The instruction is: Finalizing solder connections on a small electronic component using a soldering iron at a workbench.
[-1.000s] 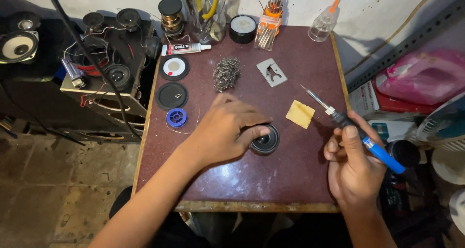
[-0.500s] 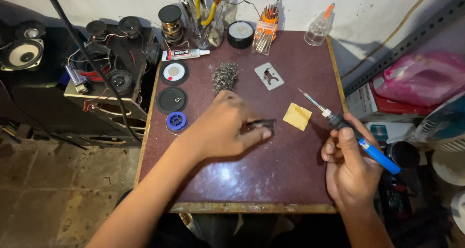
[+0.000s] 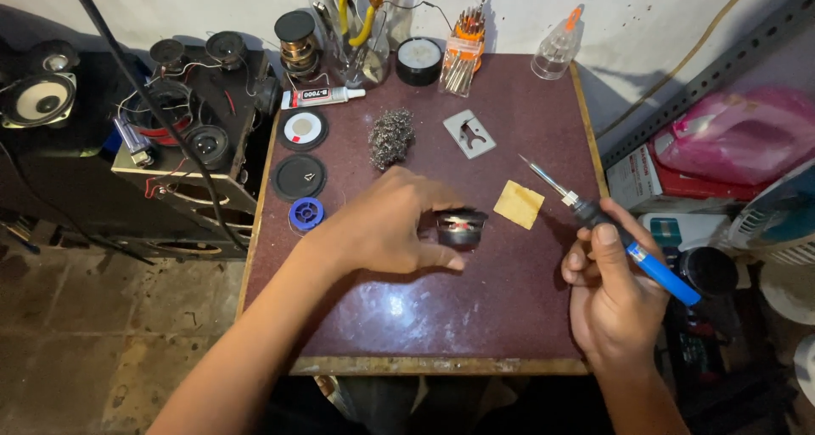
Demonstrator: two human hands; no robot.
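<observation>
My left hand (image 3: 386, 227) grips a small round black speaker (image 3: 461, 227), tilted up on its edge just above the dark red table (image 3: 475, 316). My right hand (image 3: 613, 295) holds a soldering iron with a blue handle (image 3: 654, 269); its metal tip (image 3: 543, 176) points up and left, toward a yellow sponge pad (image 3: 519, 204). The iron's tip is clear of the speaker, about a hand's width to its right.
On the table lie a ball of steel wool (image 3: 390, 136), a metal plate (image 3: 469, 133), two flat discs (image 3: 299, 176), a blue solder spool (image 3: 306, 213) and a glue tube (image 3: 323, 95). Jars of tools stand at the back. Speakers (image 3: 38, 100) sit at left, clutter at right.
My left hand has lifted the speaker from lying flat and tipped it onto its edge. My right hand with the soldering iron has stayed nearly still.
</observation>
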